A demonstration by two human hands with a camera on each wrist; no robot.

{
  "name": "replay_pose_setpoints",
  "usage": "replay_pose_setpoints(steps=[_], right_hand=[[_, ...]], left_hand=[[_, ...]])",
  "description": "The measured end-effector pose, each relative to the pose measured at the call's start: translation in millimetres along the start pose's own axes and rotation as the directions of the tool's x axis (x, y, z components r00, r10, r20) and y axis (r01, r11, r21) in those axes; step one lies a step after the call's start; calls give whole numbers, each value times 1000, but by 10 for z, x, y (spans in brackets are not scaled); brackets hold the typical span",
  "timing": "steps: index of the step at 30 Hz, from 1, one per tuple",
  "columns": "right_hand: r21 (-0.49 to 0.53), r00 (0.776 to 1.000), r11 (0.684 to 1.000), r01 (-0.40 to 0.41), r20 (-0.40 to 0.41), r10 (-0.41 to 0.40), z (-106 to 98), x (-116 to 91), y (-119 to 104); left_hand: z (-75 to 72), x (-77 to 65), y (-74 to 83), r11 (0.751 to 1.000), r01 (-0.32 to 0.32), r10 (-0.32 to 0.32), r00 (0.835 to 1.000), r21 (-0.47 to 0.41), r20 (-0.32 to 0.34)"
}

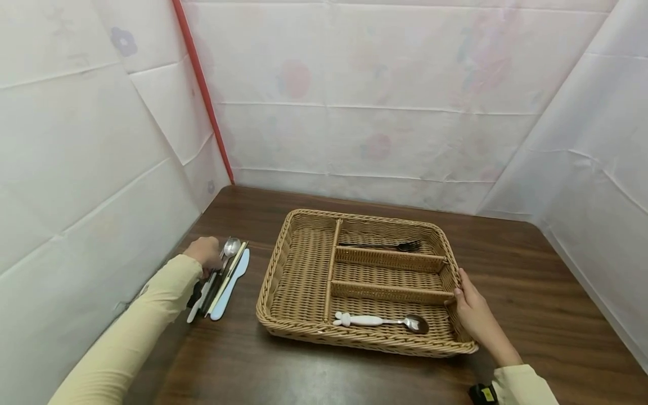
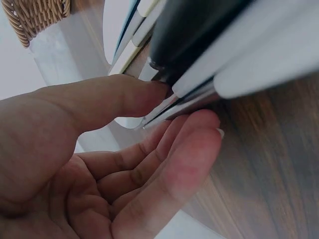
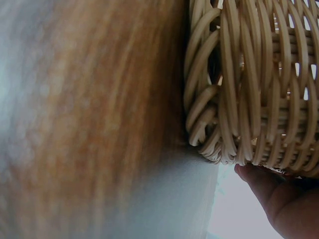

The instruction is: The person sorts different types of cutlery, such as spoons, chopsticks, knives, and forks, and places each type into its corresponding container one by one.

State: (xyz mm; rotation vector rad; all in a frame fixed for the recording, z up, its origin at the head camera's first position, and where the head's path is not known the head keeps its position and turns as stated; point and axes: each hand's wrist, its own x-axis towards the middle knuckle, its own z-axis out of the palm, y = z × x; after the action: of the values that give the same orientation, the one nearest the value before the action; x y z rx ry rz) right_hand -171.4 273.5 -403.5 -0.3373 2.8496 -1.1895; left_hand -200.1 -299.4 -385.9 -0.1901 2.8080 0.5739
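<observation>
At the table's left, my left hand (image 1: 203,251) reaches into a row of cutlery. The left wrist view shows its thumb (image 2: 144,97) and curled fingers on either side of the metal neck of a white-handled utensil (image 2: 254,74); the utensil's head is hidden. Beside it lie a light blue knife (image 1: 231,286), pale chopsticks (image 1: 229,279), a spoon (image 1: 232,246) and dark handles. My right hand (image 1: 475,308) grips the right rim of a divided wicker basket (image 1: 263,292), its thumb over the edge. Inside the basket are a black fork (image 1: 407,246) and a white-handled spoon (image 1: 365,320).
The basket stands mid-table and has a long left compartment and several stacked ones on its right. White patterned sheeting (image 1: 324,101) closes off the back and both sides of the brown table (image 1: 526,270). A red strip (image 1: 205,90) runs down the back left corner.
</observation>
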Motion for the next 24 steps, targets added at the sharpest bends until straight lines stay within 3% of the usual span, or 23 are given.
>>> replay_pose_setpoints(steps=[15, 24], right_hand=[[-12, 1000, 1000, 21, -20, -21, -2, 14, -6], [7, 1000, 1000, 3, -15, -3, -3, 11, -23]], left_hand=[[-7, 32, -35, 995, 52, -46, 997, -90, 59], [11, 13, -25, 995, 23, -19, 999, -95, 41]])
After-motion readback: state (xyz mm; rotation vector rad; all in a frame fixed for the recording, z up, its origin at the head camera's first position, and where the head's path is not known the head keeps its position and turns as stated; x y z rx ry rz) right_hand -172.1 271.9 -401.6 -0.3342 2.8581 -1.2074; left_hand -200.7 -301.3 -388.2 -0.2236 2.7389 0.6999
